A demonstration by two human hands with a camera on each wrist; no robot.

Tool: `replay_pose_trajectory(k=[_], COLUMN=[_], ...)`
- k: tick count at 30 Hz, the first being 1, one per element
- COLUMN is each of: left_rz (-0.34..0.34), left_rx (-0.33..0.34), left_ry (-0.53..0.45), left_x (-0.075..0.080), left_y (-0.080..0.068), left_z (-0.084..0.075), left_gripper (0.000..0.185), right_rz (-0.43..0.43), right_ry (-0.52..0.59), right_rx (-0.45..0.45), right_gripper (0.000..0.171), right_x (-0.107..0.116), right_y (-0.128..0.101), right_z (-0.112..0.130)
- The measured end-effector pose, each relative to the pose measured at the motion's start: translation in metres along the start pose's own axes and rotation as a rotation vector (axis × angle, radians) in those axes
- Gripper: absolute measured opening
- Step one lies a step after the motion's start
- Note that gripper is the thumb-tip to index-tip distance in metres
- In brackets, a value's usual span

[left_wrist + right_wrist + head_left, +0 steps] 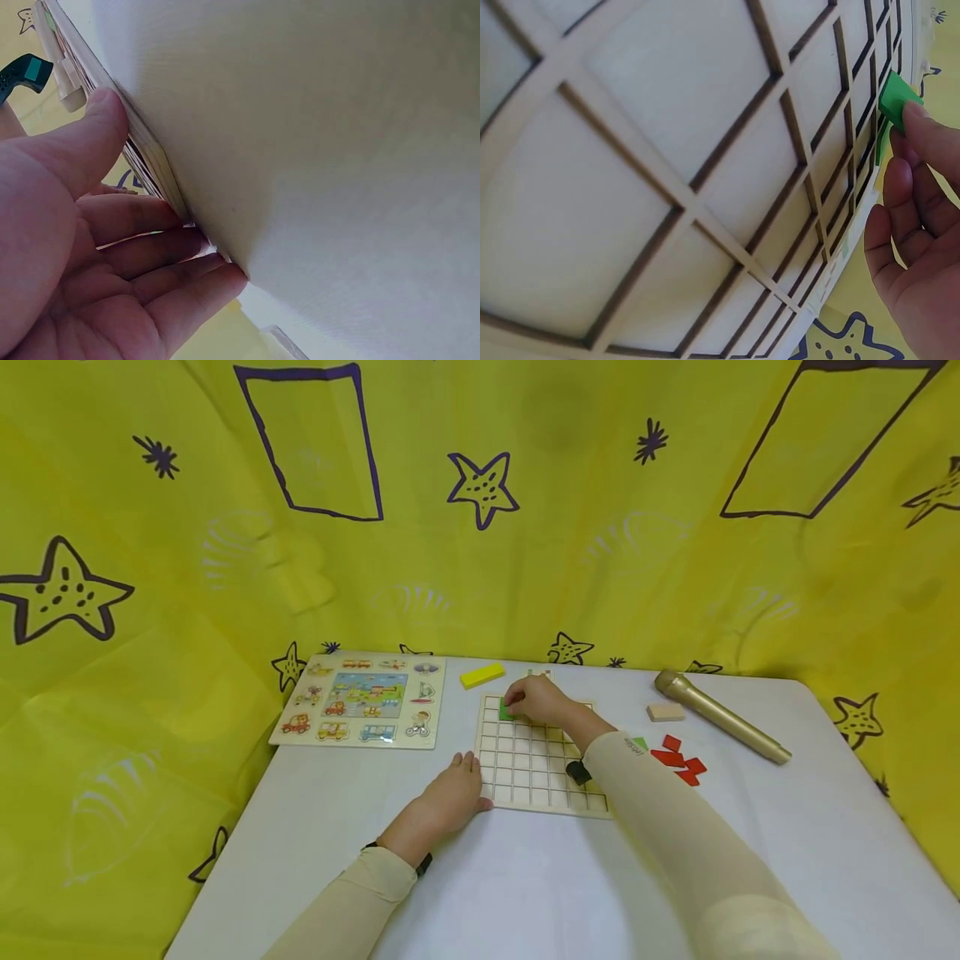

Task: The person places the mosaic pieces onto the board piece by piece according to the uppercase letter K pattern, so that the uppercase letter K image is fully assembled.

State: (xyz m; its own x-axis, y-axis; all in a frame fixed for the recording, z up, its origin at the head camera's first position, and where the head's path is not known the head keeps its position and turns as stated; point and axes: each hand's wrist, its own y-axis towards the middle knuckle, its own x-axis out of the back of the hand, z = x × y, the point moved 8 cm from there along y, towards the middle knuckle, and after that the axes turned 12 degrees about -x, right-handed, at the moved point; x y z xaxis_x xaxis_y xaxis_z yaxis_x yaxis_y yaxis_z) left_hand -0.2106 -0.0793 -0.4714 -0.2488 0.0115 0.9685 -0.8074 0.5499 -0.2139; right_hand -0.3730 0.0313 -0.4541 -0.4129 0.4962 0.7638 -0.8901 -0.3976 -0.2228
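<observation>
A wooden grid board [522,770] with raised square cells lies on the table. My right hand [542,700] is over its far left part, pinching a green tile [898,96] between thumb and fingers. More green shows right below that tile in the right wrist view, at the grid's edge. My left hand [448,797] rests at the board's near left corner. Its fingers [191,292] lie extended along the left side, and the thumb touches the near edge.
Left stands a picture puzzle board [360,742]. Behind the grid lies a yellow block [482,675]. To the right are several red pieces [667,758], a green piece [640,743] partly behind the sleeve, a plain wooden block [666,713] and a gold microphone [723,718]. A yellow patterned curtain [420,552] hangs behind.
</observation>
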Motion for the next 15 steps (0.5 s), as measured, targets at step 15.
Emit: replay_pose_trajectory(k=[15], left_rz=[0.012], left_rx=[0.019], left_ry=[-0.017], left_x=[-0.0023], left_y=[0.001], left_z=[0.0008], left_gripper=[0.076], right_rz=[-0.005], right_ry=[0.0], right_rx=[-0.014], right_gripper=[0.013], right_x=[-0.0049], right_y=[-0.0015], right_z=[-0.0048])
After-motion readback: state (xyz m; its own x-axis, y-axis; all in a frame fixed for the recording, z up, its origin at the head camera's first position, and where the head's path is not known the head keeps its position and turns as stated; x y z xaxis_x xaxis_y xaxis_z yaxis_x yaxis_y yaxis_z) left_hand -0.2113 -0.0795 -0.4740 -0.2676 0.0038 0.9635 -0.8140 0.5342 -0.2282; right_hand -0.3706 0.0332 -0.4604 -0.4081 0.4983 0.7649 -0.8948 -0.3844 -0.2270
